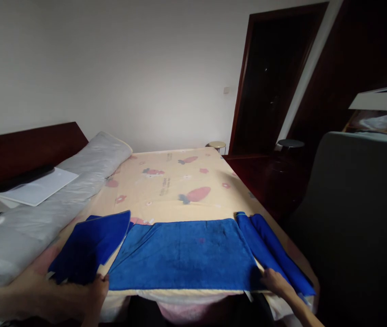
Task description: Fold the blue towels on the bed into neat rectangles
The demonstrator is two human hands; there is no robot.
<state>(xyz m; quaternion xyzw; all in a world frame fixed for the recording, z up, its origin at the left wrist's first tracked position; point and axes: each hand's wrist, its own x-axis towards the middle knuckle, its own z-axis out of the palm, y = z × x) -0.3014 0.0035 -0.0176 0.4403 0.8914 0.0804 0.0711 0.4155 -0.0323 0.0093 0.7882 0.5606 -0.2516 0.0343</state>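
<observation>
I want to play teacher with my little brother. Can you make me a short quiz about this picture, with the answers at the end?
1. True or false: the spread blue cloth lies between the blue pile and the blue rolls.

2. Pick one. What lies on the grey bedding roll?
A) a round stool
B) a flat white thing
C) a red ball

3. Fill in the missing word: the person's left grip and right grip are at opposite ____ of the spread blue cloth.

Key: 1. True. 2. B. 3. sides.
</observation>
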